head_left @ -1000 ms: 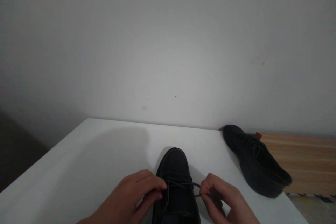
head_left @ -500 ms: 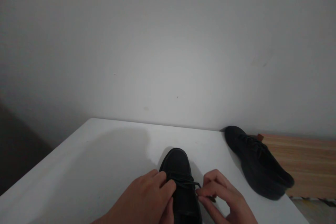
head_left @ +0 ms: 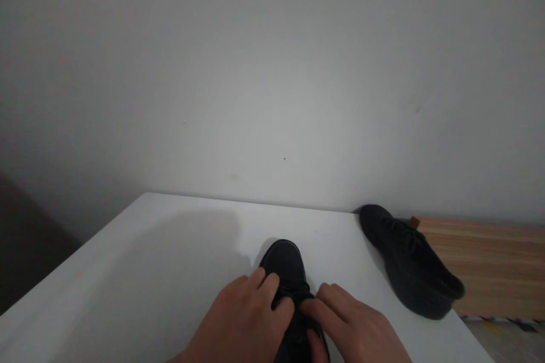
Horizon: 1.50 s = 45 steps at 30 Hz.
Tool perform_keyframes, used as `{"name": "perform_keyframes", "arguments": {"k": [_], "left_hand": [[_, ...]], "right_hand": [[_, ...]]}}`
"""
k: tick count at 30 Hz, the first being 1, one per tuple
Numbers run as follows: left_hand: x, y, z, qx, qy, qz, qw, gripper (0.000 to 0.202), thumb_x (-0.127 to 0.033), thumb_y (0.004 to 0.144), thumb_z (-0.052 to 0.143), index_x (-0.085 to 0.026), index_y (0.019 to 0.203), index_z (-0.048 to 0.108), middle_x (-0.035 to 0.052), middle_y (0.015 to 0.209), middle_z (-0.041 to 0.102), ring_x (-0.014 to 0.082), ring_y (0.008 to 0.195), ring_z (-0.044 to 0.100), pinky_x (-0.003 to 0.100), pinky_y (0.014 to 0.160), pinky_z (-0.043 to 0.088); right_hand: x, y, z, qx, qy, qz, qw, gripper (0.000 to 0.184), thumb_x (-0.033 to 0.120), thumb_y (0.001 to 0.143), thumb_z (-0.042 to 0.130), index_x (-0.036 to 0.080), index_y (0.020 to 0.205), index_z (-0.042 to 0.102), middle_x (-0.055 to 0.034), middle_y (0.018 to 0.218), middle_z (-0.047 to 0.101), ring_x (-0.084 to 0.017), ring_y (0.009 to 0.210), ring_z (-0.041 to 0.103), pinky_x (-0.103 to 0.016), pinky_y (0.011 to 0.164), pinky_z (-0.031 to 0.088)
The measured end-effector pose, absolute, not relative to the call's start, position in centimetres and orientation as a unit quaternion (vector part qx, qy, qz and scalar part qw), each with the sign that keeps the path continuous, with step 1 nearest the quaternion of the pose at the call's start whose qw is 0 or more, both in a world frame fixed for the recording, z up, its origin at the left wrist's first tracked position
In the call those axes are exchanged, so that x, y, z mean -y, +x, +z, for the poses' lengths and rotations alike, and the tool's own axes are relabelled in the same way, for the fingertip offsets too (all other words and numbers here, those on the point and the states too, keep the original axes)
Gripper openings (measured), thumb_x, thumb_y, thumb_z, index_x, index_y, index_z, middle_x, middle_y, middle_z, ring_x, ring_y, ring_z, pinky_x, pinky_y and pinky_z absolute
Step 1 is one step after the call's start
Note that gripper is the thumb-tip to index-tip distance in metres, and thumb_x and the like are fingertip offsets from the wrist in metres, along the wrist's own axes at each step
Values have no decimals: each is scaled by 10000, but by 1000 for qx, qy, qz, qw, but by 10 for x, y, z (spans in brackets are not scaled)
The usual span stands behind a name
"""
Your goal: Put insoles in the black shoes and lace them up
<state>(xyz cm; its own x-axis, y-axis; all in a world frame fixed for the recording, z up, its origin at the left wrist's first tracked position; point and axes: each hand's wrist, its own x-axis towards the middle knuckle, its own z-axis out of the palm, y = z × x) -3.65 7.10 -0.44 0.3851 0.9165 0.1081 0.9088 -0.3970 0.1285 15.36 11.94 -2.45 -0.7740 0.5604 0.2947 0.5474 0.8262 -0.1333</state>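
A black lace-up shoe lies on the white table, its toe pointing away from me. My left hand is closed on the shoe's left side, with curled fingers resting at the laces. At the right edge of the lacing, my right hand grips the shoe's side flap, index finger on top and thumb lower near the opening. Both hands cover much of the shoe's middle, and whether a lace end is between the fingers is hidden.
A second black shoe rests at the table's right edge, its toe toward the wall. Beyond it is a wood-grained board. The white table meets a grey wall at the back.
My right hand has moved left from beside the shoe, where it held a stretched lace, onto the shoe's right flap. My left fingers have shifted slightly toward the laces.
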Motion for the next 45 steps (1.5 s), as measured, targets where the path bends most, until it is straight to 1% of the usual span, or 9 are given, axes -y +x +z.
{"name": "perform_keyframes", "arguments": {"k": [10,18,22,25,28,33,38,41,45], "left_hand": [[-63,-48,35,-501,820,249,123,156,-148,851,466,-213,797,597,15,779,617,148,677,549,217,610,434],[-61,-54,46,-489,697,453,264,92,-223,838,535,-241,812,621,-35,612,651,109,499,558,151,376,330],[-63,-45,54,-492,650,499,294,92,-239,848,528,-208,840,615,-14,653,672,93,483,557,150,431,399],[-64,-36,60,-468,634,515,336,101,-249,859,516,-191,848,597,-11,611,653,87,463,555,168,482,443],[-67,-29,61,-417,623,518,411,105,-262,864,509,-185,832,573,-23,545,603,97,468,566,177,483,460],[-73,-27,57,-372,581,528,496,90,-260,864,517,-180,834,543,3,671,627,98,533,592,201,527,503],[-75,-31,53,-372,584,536,484,68,-230,857,538,-173,864,574,5,676,629,95,548,592,209,560,515],[-76,-33,53,-363,592,526,491,76,-220,848,553,-174,874,608,5,665,639,98,556,598,212,576,518],[-76,-39,54,-375,575,508,520,146,-191,803,606,-193,944,645,8,726,659,106,587,613,204,571,513]], "right_hand": [[-122,126,4,934,-356,33,12,187,48,693,514,195,794,570,-30,774,659,-191,620,638,-254,468,338],[-112,132,41,888,-291,228,273,112,199,912,413,224,836,491,-3,720,555,-125,598,531,-214,527,408],[-99,133,61,822,-249,255,443,123,228,917,440,223,804,490,-12,703,502,-144,627,512,-236,549,428],[-97,127,63,802,-209,249,501,83,193,898,484,221,823,506,-8,713,495,-142,645,508,-244,573,431],[-100,121,57,787,-205,242,529,92,145,888,487,218,838,516,-1,711,479,-130,642,497,-238,577,423],[-111,118,48,770,-199,272,541,95,151,885,493,227,866,547,-20,794,491,-141,727,522,-238,618,455],[-121,122,39,754,-205,414,466,171,243,926,457,258,1067,554,-25,797,575,-148,753,565,-227,617,478],[-124,128,34,746,-211,491,399,107,269,905,511,236,937,608,-2,698,569,-120,627,532,-200,542,448],[-125,138,31,705,-259,506,423,78,258,880,563,217,841,617,0,699,569,-107,624,524,-190,563,444]]}}
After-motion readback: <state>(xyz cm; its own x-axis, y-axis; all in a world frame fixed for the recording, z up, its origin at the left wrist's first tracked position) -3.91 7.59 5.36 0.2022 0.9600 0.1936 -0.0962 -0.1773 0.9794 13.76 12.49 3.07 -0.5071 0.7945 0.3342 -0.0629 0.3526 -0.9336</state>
